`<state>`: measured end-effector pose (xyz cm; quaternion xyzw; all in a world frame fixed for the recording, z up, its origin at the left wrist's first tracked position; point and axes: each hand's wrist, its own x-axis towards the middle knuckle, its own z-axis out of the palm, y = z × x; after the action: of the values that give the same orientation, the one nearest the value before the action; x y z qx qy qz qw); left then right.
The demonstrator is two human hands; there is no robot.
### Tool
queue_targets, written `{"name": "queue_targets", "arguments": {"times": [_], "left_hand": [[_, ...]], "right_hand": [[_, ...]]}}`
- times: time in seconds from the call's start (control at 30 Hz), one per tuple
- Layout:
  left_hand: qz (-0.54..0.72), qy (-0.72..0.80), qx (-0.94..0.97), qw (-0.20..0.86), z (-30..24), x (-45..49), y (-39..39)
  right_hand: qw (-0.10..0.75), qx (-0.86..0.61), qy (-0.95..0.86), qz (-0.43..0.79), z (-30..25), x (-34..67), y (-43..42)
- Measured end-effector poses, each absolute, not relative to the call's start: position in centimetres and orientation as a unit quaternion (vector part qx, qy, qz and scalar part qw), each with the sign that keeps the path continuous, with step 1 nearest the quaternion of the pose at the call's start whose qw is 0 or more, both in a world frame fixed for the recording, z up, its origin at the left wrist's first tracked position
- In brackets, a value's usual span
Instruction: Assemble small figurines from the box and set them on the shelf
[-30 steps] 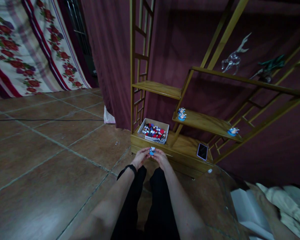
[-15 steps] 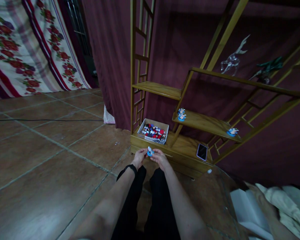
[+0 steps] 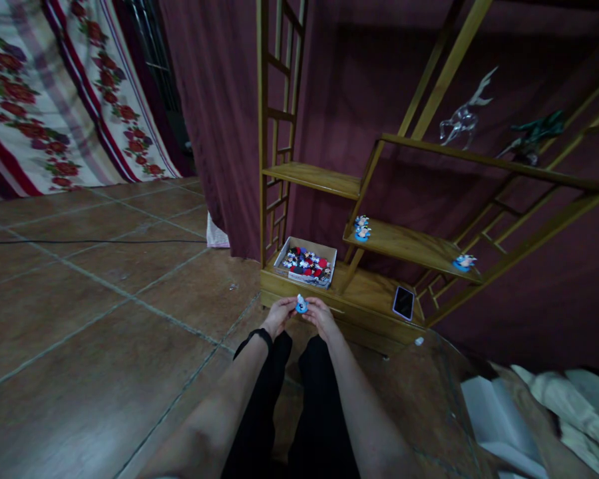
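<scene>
Between my two hands is a small figurine (image 3: 301, 305) with a white top and a round blue base, held upright in front of the shelf's drawer. The fingers of my left hand (image 3: 280, 314) pinch its left side. From the right, the fingertips of my right hand (image 3: 321, 314) close on the base. Just beyond my hands, an open cardboard box (image 3: 305, 279) full of small red, white, black and blue figures rests on the low shelf. Similar blue-based figurines (image 3: 362, 233) stand at the left end of the middle shelf, and another figurine (image 3: 464, 263) at its right end.
A wooden display shelf (image 3: 394, 246) stands against a dark red curtain (image 3: 219, 133). On its bottom board lies a tablet or phone (image 3: 403, 303). Higher up are a clear deer-like ornament (image 3: 462, 123) and a green ornament (image 3: 534, 136). A white box (image 3: 499, 419) is at the lower right.
The figurine has turned slightly between my fingers and shifted a little to the right. Both hands keep their hold. The hand and forearm near the white box at lower right have shifted.
</scene>
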<state>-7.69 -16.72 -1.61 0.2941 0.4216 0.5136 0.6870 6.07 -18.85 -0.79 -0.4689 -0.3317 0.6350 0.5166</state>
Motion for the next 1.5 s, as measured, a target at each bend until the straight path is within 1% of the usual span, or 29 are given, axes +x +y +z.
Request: {"name": "queue_targets", "arguments": {"times": [0.2,0.4,0.57,0.77,1.5], "left_hand": [[0.498,0.403,0.294,0.71,-1.6,-7.77,-16.77],[0.445,0.39,0.288,0.753,-1.26,-7.93,-16.82],[0.45,0.386,0.295,0.749,-1.28,-7.82,-16.84],[0.49,0.402,0.297,0.714,-1.53,-7.52,-16.91],[0.454,0.402,0.378,0.699,-1.67,-7.46,-17.12]], "right_hand": [[0.534,-0.478,-0.315,0.622,-1.57,6.04,-18.41],[0.578,-0.466,-0.293,0.603,-1.86,6.08,-18.36],[0.598,-0.455,-0.275,0.6,-1.85,6.07,-18.43],[0.581,-0.436,-0.294,0.622,-1.6,6.14,-18.51],[0.583,-0.435,-0.29,0.622,-1.91,6.27,-18.24]]}}
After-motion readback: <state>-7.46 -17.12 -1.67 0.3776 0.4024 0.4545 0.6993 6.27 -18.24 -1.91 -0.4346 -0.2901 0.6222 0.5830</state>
